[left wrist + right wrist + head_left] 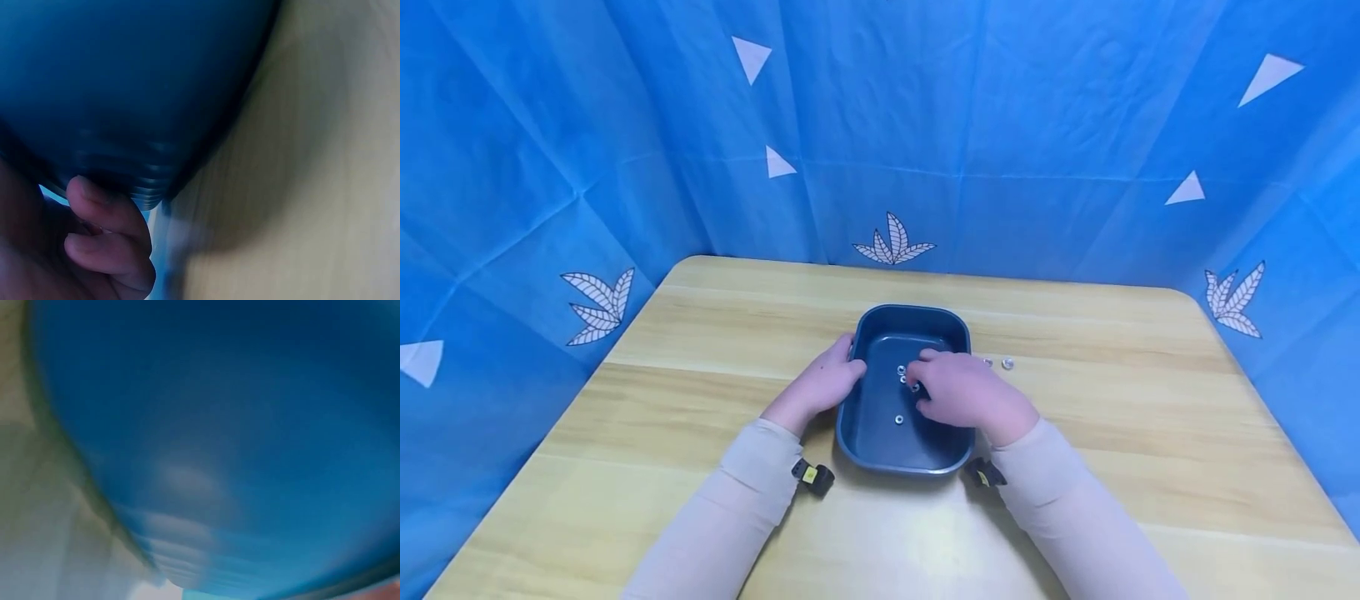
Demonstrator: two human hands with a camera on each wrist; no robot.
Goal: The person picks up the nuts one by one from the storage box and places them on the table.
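Backdrop [880, 100]: blue cloth behind and at both sides of table; printed with white triangles and leaf sprigs
Table [1120, 433]: pale wood grain, rounded far corners
Tray [921, 450]: dark blue, mid-table, between both hands; upright, open side up
Tray long axis: front to back, from person toward backdrop; rounded short ends facing near and far
Tray walls: smooth, with ridges low on the outside in both wrist views
Sleeves [718, 512]: pale, reaching in from near edge
Right hand [973, 392]: over right wall, inside tray; fingers bent, thumb and index slightly apart at one metal ring; cannot tell if pinching anything
Left hand [827, 379]: gripping left wall; thumb over rim, fingers curled outside
Wrist straps [820, 479]: black, with yellow labels; writing too small to read
Metal rings [898, 420]: four visible on tray floor, three near right fingertips, one nearer person
Shiny pieces [1007, 363]: two on table, right of tray, beyond right hand
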